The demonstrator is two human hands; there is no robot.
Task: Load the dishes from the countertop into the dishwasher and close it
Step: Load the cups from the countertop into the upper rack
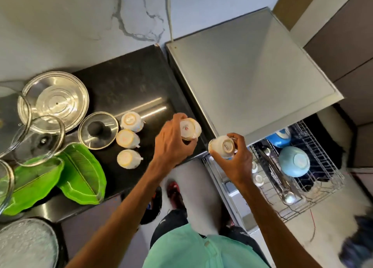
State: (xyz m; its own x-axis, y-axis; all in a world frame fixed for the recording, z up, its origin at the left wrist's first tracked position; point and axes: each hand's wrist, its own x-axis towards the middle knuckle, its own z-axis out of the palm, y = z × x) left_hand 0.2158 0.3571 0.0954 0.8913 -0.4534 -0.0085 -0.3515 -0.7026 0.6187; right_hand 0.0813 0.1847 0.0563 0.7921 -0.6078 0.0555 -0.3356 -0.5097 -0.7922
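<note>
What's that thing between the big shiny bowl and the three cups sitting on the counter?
A round glass lid with a black knob, lying on the dark counter. The head view shows it.

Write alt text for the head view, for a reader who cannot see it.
A person grips an upside-down cup in each hand: left hand over the black countertop, right hand near the pulled-out dishwasher rack. Three more cups, glass lids and green leaf plates sit on the countertop.
</note>
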